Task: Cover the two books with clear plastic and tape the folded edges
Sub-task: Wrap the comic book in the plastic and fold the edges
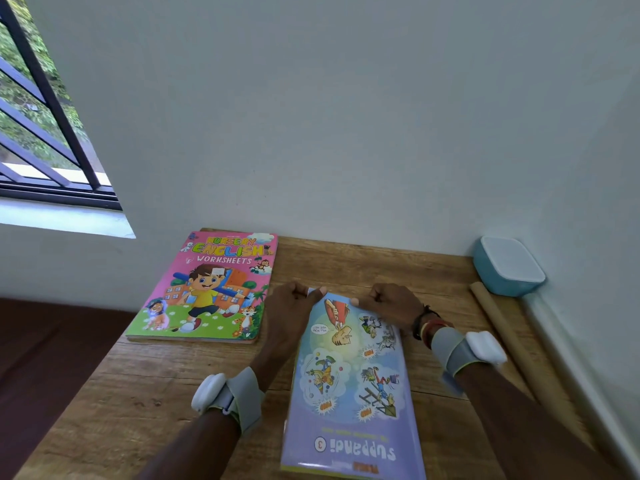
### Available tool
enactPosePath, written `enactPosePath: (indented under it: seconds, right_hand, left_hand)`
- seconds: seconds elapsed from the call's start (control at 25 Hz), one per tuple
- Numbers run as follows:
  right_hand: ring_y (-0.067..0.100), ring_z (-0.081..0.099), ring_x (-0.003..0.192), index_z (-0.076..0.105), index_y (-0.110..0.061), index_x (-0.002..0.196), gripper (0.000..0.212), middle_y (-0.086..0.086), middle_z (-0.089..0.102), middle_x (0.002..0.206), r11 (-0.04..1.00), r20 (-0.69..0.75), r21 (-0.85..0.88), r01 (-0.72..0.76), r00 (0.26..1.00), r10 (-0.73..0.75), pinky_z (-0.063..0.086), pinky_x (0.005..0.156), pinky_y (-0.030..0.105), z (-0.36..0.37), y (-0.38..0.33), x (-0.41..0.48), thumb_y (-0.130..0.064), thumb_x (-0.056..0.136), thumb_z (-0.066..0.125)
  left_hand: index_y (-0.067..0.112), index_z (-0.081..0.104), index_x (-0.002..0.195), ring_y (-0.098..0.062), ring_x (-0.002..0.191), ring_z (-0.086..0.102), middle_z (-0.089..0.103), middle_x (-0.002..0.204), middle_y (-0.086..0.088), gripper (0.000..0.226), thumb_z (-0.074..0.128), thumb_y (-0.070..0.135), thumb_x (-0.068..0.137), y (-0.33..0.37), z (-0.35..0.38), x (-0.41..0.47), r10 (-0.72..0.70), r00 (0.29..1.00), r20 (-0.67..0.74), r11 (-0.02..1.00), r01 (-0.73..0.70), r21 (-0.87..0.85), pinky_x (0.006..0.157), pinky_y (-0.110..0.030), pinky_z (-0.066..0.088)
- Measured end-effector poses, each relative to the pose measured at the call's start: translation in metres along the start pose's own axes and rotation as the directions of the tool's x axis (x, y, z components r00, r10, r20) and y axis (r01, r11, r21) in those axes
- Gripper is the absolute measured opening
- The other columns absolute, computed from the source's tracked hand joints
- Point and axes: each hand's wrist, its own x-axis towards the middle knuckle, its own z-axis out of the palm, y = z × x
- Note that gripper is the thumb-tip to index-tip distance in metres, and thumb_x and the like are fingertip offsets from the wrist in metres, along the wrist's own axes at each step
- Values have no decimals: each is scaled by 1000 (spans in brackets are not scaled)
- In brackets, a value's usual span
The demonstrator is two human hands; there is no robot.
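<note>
A purple comic book [353, 382] lies upside down to me on the wooden table [145, 403], its glossy cover shining like clear plastic. At the book's far edge my left hand [291, 310] pinches the left corner with curled fingers. My right hand [388, 304] pinches the same far edge at the right corner. A pink nursery worksheet book [211, 289] lies flat at the back left, apart from both hands.
A blue box with a white lid [507, 265] sits in the back right corner against the wall. A long brown roll [502, 337] lies along the table's right side. A barred window [45, 109] is at the left.
</note>
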Motion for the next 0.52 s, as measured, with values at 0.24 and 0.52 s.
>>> enactPosePath:
  seconds: [0.24,0.52]
  right_hand:
    - [9,62,65,62,-16,69,44,1,70,73,1000,38,-5,-24,999,25,44,61,23,-2,11,5,-59,81,64]
    - [12,68,82,74,-23,77,22,-8,74,82,999,11,36,4,1000,-4,55,81,39,-3,24,7,-44,72,78]
  left_hand:
    - [17,76,71,-1,57,65,71,64,8,23,76,37,82,-9,-3,-1,-44,998,43,996,40,83,56,-21,51]
    - [16,79,76,5,48,60,68,59,10,22,79,38,78,-15,-11,4,-39,998,55,970,25,241,52,-14,49]
